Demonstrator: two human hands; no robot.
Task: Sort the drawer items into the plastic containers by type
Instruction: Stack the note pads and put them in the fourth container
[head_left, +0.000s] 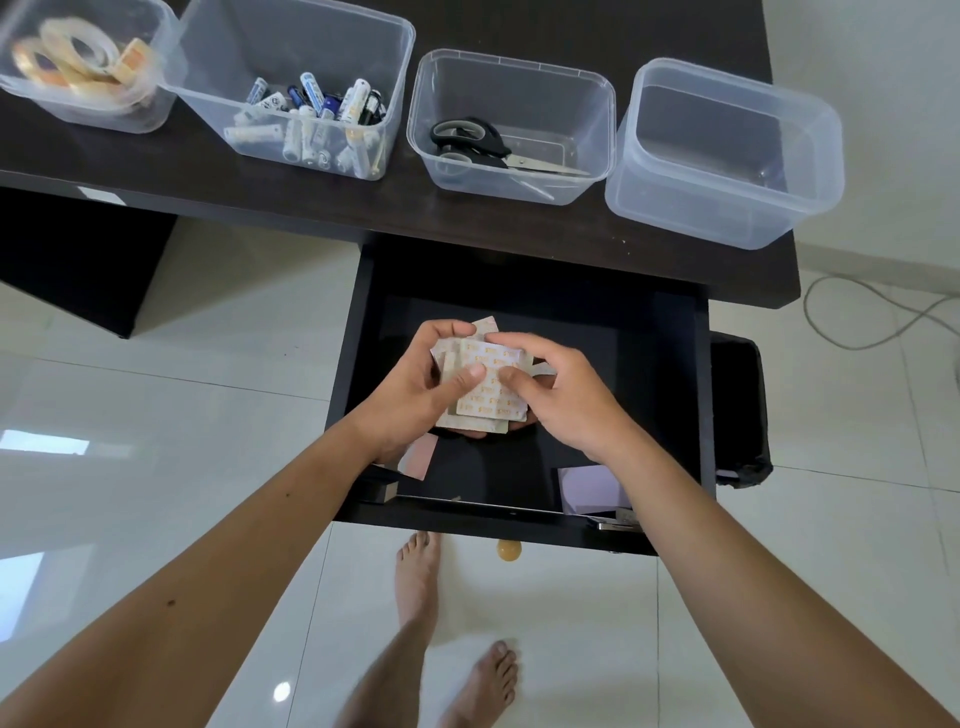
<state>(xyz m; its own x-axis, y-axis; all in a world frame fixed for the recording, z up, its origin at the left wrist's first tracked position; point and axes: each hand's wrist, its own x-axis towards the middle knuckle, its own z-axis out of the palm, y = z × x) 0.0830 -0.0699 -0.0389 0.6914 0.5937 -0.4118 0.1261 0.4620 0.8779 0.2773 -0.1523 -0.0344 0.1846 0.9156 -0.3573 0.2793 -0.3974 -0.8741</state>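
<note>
Gathering a stack of packets (483, 382) over the open drawer (652, 364), both hands gripping it.

Left hand (415, 387) cups the stack from below with its thumb pressed on top; right hand (563, 397) pinches the stack's near edge between thumb and fingers. The step looks like squaring up one type before binning it. Next, I judge, the stack must be lifted forward and to the right of the hands into the empty tub (727, 150), without letting loose packets slip. Directly ahead of the hands a tub (511, 124) holds scissors (475, 140). Ahead and left, another tub (298, 85) holds batteries (317, 122), and beyond it the farthest-left tub (85, 65) holds tape rolls (78, 52). A few papers remain in the drawer near the wrists.
</note>
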